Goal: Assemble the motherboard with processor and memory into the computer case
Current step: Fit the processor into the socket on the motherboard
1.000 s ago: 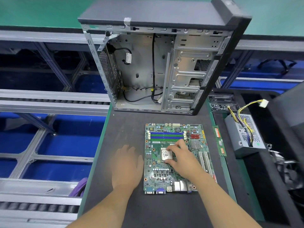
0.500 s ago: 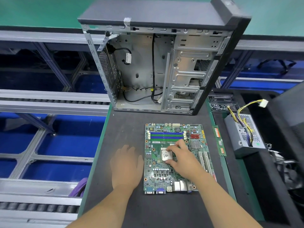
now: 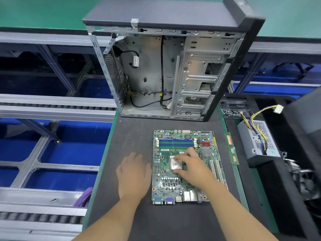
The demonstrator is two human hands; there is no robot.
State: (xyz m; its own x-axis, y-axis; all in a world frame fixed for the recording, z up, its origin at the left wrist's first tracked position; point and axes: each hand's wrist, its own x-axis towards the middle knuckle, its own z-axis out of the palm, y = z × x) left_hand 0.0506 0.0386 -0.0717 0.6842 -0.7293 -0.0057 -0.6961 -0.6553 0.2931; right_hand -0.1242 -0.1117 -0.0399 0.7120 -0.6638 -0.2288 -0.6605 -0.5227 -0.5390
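The green rectangular motherboard [image 3: 187, 166] lay flat on the dark grey table [image 3: 132, 136], before the open metal computer case [image 3: 166, 70]. The right hand [image 3: 194, 166] pinched the square silver processor [image 3: 175, 163]; the left hand [image 3: 133, 174] rested flat, fingers relaxed.

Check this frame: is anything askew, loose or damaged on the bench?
Nothing looks damaged. The motherboard lies flat and square on the mat. A memory stick sits loose at the mat's right edge, not yet in a slot.
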